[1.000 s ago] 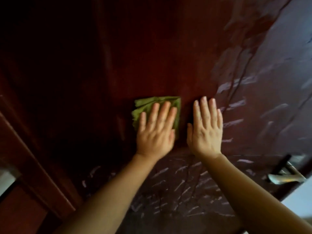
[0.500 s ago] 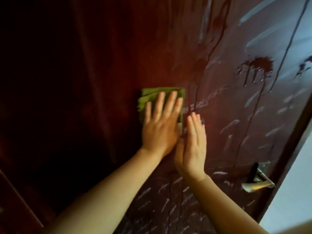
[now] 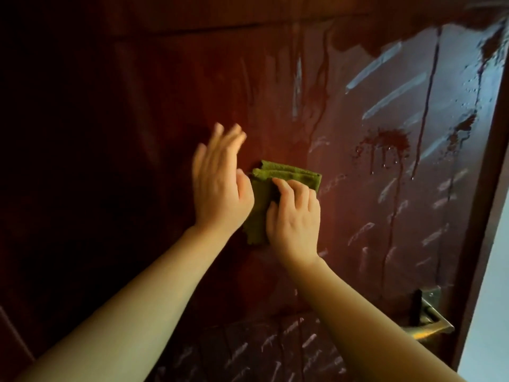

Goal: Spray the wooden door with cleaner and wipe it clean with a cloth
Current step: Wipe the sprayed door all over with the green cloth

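Head view looks up along a dark red-brown wooden door (image 3: 165, 78), which fills almost the whole picture. Two bare forearms reach up from the lower edge to the middle of the door.

A folded green cloth (image 3: 286, 173) lies flat against the door, about in the middle of the picture. The right hand (image 3: 296, 219) is on the lower right part of the cloth. Its fingers (image 3: 292, 188) are bent and they grip the fabric, with the thumb at the left side of the hand, also on the cloth. The upper edge and the lower left corner of the cloth stay visible outside the hand.

The left hand (image 3: 217, 186) is just beside the cloth, on its left. Its fingers are straight and close together, they point upward and they hold nothing. The fingertips are blurred. The thumb touches the left edge of the cloth, or is very near to it; I cannot tell which. I also cannot tell if the palm touches the wood.

To the right of the hands the door is wet: pale streaks (image 3: 385, 64) cross the surface, thin lines of liquid run down, and a dark splash (image 3: 382, 142) has drops under it. A metal door handle (image 3: 429, 323) sits at the lower right, near the door's edge. Beyond this edge a pale wall (image 3: 493, 299) is seen.
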